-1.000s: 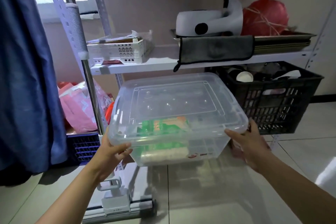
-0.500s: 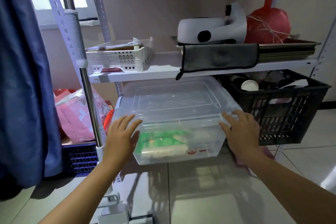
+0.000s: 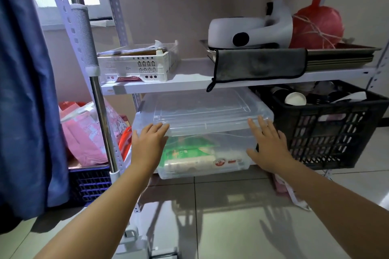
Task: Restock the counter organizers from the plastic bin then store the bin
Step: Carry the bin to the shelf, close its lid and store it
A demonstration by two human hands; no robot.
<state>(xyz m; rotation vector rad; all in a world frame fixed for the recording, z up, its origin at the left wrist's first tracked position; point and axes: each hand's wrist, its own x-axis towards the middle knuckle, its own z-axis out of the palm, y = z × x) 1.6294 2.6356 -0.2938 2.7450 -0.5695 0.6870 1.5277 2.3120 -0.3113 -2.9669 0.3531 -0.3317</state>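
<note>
Head view: lidded plastic bin (image 3: 202, 115) long-axis crosswise under shelf (image 3: 164, 84), left hand (image 3: 148, 145) and right hand (image 3: 268, 143) flat, grips spread.

plastic bin (image 3: 202, 115) under shelf (image 3: 160, 85), crate (image 3: 336, 132) right of it

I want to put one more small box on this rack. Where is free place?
The middle shelf is bare between the white basket and the grey cloth. Below is crowded: the clear bin sits tight between the rack post and the black crate.
</note>
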